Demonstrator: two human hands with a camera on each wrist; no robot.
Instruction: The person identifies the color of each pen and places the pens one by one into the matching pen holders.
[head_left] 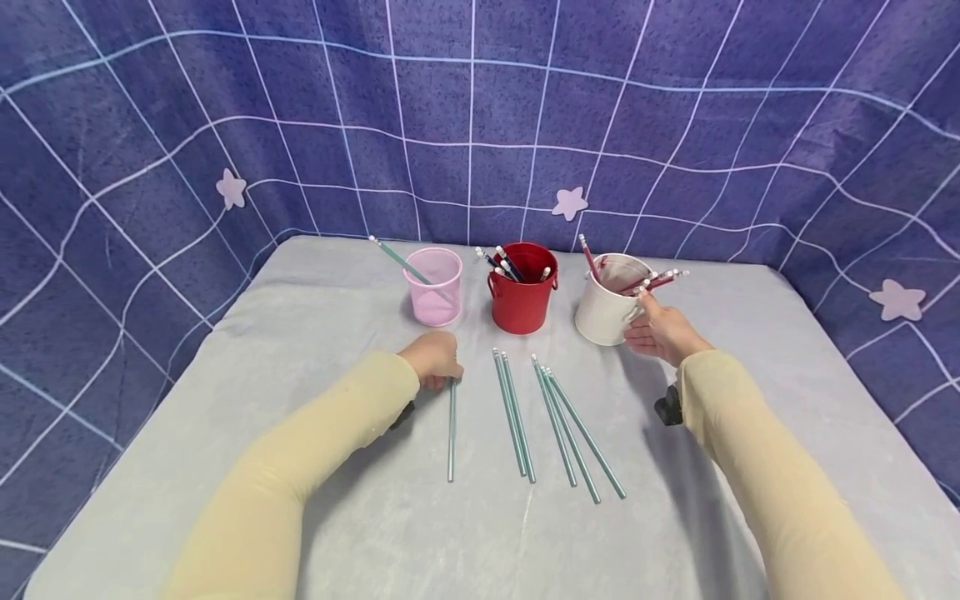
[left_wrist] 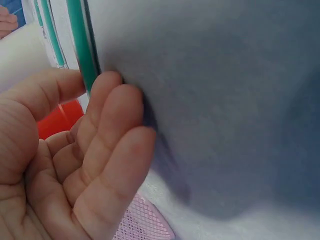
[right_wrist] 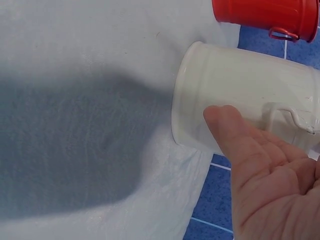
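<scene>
My left hand pinches the top end of a green pencil between thumb and fingers; the pencil's lower part lies along the table. Behind that hand stands a pink mesh cup with one green pencil leaning in it. At the right, my right hand is at the side of a white bucket, its thumb by the rim near a white eraser. In the right wrist view, extended fingers touch or nearly touch the bucket wall below its handle. Dark red pencils lean in the white bucket.
A red bucket with several dark blue pencils stands between the pink cup and the white bucket. Nearer, two green pencils lie side by side, with three more green pencils to their right. A blue gridded curtain hangs behind the table.
</scene>
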